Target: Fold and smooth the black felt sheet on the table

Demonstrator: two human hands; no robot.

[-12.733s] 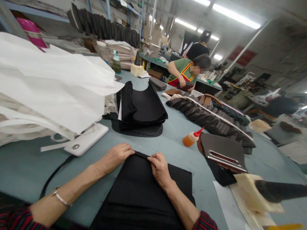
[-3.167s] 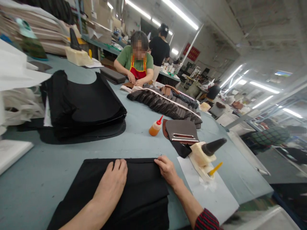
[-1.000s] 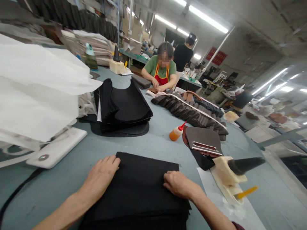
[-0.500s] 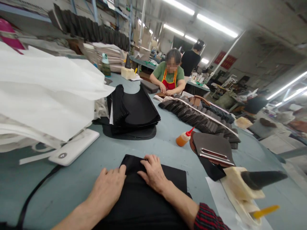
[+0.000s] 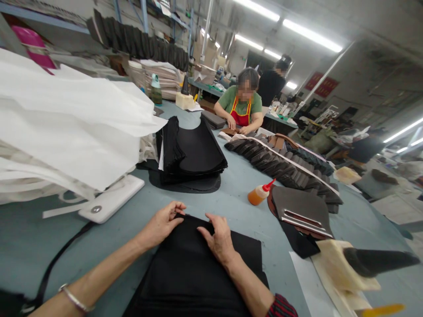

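Observation:
A stack of black fabric pieces (image 5: 198,273) lies on the table before me. My left hand (image 5: 165,222) is at its far left corner, thumb and fingertips closed together at the edge; whether cloth is between them is too small to tell. On the far edge rests my right hand (image 5: 218,237), thumb and index finger spread apart, its palm over the fabric. Beyond the hands sits a second pile of curved black pieces (image 5: 201,149).
White sheets (image 5: 72,119) and a white device (image 5: 112,200) lie at left. To the right are an orange-filled bottle (image 5: 259,193), dark grey panels (image 5: 302,209) and a cream block holding a black cone (image 5: 343,266). A person (image 5: 243,101) works across the table.
My left hand has moved forward from the stack's left side to its far corner, and its wrist bracelet now shows. My right hand's thumb and index finger have opened wider. The view has shifted slightly.

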